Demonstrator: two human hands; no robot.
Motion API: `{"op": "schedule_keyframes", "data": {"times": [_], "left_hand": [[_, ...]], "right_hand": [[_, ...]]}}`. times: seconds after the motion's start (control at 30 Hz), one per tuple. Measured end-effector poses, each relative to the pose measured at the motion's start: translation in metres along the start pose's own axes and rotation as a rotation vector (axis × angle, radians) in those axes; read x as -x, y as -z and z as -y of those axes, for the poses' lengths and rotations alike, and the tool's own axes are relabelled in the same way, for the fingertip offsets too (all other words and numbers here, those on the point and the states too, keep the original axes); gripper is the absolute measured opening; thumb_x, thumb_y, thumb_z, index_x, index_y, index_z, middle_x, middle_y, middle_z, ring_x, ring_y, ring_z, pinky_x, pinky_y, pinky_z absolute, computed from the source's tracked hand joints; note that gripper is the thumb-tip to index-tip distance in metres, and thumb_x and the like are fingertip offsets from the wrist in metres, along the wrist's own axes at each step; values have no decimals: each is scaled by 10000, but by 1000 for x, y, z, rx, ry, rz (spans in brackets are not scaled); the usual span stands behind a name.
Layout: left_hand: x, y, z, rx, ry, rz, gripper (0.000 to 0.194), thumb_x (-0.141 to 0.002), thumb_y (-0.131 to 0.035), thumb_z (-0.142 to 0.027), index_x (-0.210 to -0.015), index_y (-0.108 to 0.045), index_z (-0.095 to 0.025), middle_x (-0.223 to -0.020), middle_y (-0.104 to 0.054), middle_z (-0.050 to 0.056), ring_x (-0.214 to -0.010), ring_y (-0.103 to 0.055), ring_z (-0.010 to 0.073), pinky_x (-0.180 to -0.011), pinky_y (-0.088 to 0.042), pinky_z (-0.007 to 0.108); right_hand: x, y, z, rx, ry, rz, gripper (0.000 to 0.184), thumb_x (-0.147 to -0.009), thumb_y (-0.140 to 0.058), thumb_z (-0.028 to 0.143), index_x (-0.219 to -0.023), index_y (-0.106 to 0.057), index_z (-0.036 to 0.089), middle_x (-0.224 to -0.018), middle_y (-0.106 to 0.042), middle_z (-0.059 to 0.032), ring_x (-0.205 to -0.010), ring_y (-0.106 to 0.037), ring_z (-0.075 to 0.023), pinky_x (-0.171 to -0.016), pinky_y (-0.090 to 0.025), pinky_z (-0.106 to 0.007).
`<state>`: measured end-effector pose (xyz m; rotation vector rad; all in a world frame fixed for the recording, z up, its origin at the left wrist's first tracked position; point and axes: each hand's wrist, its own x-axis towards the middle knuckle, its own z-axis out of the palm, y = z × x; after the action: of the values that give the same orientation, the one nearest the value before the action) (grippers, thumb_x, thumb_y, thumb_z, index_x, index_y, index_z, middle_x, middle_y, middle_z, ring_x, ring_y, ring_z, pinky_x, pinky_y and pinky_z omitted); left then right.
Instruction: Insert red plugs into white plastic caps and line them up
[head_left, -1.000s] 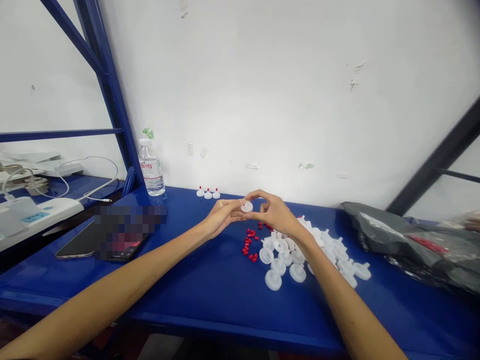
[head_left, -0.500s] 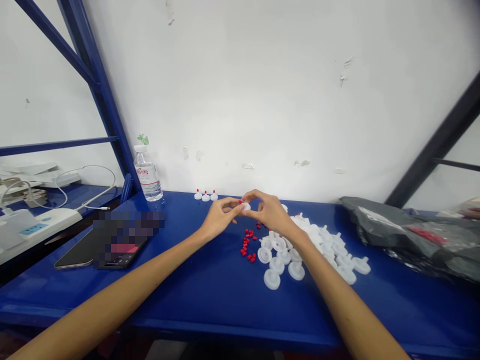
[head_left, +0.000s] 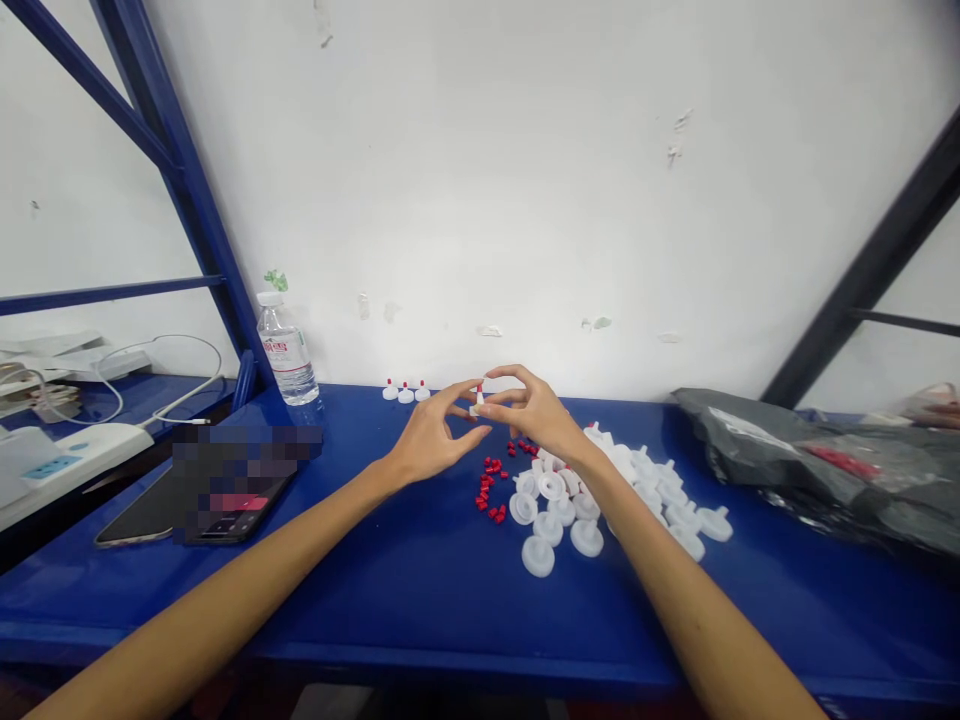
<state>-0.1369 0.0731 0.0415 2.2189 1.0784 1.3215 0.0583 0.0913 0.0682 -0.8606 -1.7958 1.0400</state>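
Observation:
My right hand (head_left: 534, 415) pinches a small white plastic cap with a red tip (head_left: 478, 398) above the blue table (head_left: 390, 580). My left hand (head_left: 429, 440) hovers just left of that cap with its fingers spread, holding nothing. Below my hands lies a scatter of small red tips (head_left: 491, 488), and right of it a heap of several white caps (head_left: 600, 500). Three white caps with red tips (head_left: 405, 392) stand in a row near the wall.
A water bottle (head_left: 283, 350) stands at the back left by a blue frame post (head_left: 191, 200). A phone (head_left: 195, 492) lies at the left, a white power strip (head_left: 52, 455) beyond it. A black plastic bag (head_left: 817, 465) lies at the right.
My left hand has let go of the cap and opened its fingers. The right hand has turned the cap so the red tip points up. The view shifted slightly left.

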Motion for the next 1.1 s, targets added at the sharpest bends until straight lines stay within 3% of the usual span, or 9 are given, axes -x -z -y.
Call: {"op": "schedule_keyframes", "data": {"times": [0.17, 0.33, 0.6, 0.8, 0.97, 1.1], "left_hand": [[-2, 4, 11, -124, -25, -76, 322, -833, -705, -351, -1107, -621, -203, -1032, -722, 54, -777, -713, 162, -543, -490, 213], [-1, 9, 17, -227, -141, -96, 290, -794, -717, -319, -1039, -610, -207, -927, -705, 24, -743, -693, 154, -617, -519, 246], [-1, 15, 11, -295, -115, -50, 248, -769, -717, -351, -950, -623, -211, -848, -694, 38, -731, -653, 177, -633, -474, 267], [-2, 16, 13, -295, -129, -12, 298, -802, -709, -364, -1054, -637, -221, -890, -702, 29, -741, -660, 169, -656, -473, 266], [-5, 16, 4, -199, -122, 10, 504, -760, -771, -445, -1199, -629, -244, -1061, -670, 50, -716, -642, 147, -675, -499, 278], [-8, 14, -3, -15, -28, 14, 316, -880, -632, -407, -1135, -676, -227, -1154, -643, 84, -714, -663, 136, -619, -510, 259]], "right_hand": [[2, -3, 2, -91, -65, 96, 642, -719, -820, 455, -1249, -527, 240, -905, -776, -45, -469, -509, -81, -455, -445, -222], [0, -4, -3, -113, -70, 132, 658, -714, -826, 444, -1270, -528, 255, -926, -779, -45, -473, -515, -80, -450, -437, -218], [-1, -4, -6, -142, -74, 181, 690, -709, -836, 413, -1299, -515, 257, -970, -781, -67, -569, -601, -119, -471, -452, -218], [-2, -2, -9, -133, -73, 179, 698, -707, -839, 429, -1303, -517, 258, -983, -772, -74, -559, -593, -110, -470, -449, -215], [-2, 3, -7, -85, -33, 97, 672, -695, -847, 404, -1275, -545, 247, -1025, -749, -77, -564, -594, -99, -503, -470, -225], [-2, 6, -7, 4, -7, 60, 631, -700, -836, 387, -1247, -558, 245, -1064, -739, -79, -538, -582, -89, -513, -472, -237]]}}
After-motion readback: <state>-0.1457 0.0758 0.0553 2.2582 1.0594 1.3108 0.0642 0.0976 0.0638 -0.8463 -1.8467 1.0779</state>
